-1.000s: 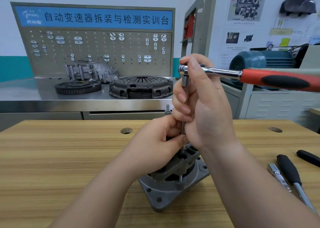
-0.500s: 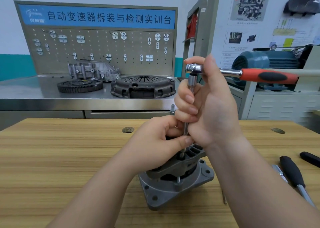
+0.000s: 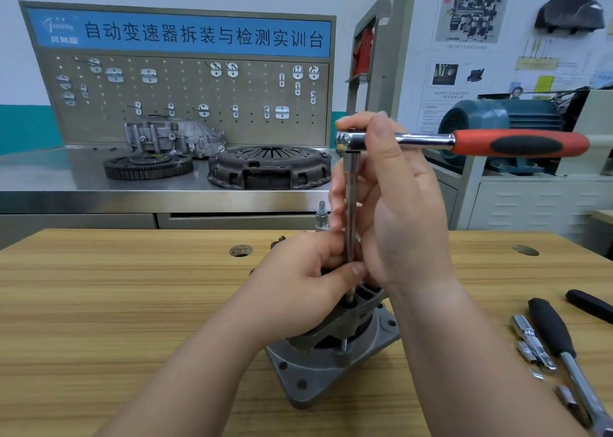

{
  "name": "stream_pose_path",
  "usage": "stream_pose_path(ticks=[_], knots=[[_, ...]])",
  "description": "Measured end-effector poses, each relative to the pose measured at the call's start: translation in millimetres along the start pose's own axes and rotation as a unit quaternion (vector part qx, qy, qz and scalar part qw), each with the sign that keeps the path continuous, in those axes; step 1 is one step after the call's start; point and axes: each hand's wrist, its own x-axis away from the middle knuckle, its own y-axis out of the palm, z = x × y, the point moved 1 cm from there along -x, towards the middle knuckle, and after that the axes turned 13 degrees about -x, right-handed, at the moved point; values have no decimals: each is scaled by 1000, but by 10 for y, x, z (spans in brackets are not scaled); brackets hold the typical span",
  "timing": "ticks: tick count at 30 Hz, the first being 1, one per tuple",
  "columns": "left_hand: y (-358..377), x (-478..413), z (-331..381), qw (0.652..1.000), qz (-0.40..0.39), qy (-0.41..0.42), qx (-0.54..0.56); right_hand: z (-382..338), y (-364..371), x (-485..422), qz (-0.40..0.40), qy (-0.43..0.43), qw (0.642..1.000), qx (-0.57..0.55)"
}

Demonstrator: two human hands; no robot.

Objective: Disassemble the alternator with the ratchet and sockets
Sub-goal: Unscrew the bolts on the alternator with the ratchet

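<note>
We find the grey cast-metal alternator (image 3: 331,367) on the wooden bench (image 3: 99,304), directly beneath both hands. The left hand (image 3: 298,290) pinches the chrome extension bar (image 3: 350,204) just above it. The right hand (image 3: 398,211) grips the red-handled chrome ratchet (image 3: 517,143) at its head (handle pointing right).

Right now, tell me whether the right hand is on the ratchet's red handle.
No: the right hand grips the ratchet at its head, and the red handle juts free.
</note>
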Motion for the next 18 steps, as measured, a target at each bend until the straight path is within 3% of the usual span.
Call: stream_pose_path(ticks=[5, 9, 18], knots=[[-4, -6, -2, 1000, -7, 9, -10, 15, 13, -26, -7, -25, 999, -22], [0, -5, 13, 999, -17, 28, -6, 18, -26, -66, -37, 51, 990, -127], [27, 16, 77, 996, 18, 50, -66, -32, -56, -180, -24, 166, 968, -184]])
